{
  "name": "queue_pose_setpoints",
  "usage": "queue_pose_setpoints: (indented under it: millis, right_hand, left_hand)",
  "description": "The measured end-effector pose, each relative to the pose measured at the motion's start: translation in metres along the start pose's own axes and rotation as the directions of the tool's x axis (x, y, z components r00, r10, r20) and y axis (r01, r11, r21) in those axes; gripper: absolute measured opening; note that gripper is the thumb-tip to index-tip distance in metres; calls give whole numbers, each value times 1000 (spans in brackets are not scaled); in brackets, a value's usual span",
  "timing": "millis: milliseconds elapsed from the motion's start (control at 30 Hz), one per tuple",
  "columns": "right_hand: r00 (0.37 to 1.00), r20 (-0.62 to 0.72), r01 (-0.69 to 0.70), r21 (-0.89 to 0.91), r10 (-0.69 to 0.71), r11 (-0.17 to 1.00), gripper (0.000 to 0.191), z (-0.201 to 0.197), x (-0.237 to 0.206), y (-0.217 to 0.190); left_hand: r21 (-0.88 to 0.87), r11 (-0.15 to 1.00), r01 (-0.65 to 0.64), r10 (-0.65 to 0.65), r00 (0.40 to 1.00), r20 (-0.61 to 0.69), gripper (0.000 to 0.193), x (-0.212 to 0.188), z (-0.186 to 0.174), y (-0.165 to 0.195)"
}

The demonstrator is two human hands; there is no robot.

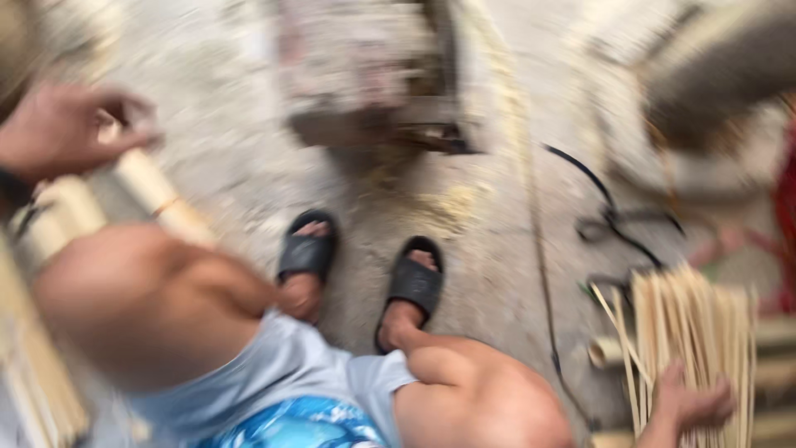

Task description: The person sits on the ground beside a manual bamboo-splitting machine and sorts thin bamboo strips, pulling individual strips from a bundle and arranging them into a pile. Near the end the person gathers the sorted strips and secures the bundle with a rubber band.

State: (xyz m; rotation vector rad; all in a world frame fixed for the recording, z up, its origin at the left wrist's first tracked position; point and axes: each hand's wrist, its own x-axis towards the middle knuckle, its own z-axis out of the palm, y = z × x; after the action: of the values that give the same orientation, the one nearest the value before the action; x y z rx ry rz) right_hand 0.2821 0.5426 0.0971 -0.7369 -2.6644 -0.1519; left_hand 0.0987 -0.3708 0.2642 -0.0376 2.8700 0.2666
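Head view, blurred by motion, shows the left hand (62, 124) at the upper left with its fingers curled around the end of a pale bamboo tube (153, 191) that slants down over the left knee. At the lower right, the right hand (688, 406) rests with fingers spread narrowly on a bundle of thin bamboo strips (696, 332) lying on the concrete floor (497, 274), well apart from the 2 black sandals (414, 282) between the knees.

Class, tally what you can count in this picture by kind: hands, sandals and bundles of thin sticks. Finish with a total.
Hands: 2, left hand and right hand
Black sandals: 2
Stick bundle: 1
Total: 5
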Motion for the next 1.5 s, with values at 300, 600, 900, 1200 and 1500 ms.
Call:
queue_pose_setpoints:
  millis: [300, 600, 900, 1200, 1500]
  right_hand:
    - [786, 431, 203, 495, -442, 845, 34, 4, -118, -234]
    - [585, 404, 348, 659, -703, 667, 16, -44, -150, -376]
    - [537, 344, 300, 775, -770, 555, 13, -107, -155, -421]
    - [595, 22, 436, 831, -803, 346, 11, -203, -32, -476]
    - [720, 16, 106, 985, -694, 133, 37, -240, 69, -496]
  left_hand:
    - [-349, 667, 659, -724, 683, -96, 81, -218, 162, -221]
    - [-637, 334, 695, -797, 569, 203, 108, -171, 249, -164]
    - [-929, 38, 368, -811, 554, 187, 55, -111, 264, -163]
    - [-989, -64, 135, -58, 989, 139, 40, -87, 113, -109]
    - [-769, 594, -237, 484, 869, 106, 58, -24, 6, 70]
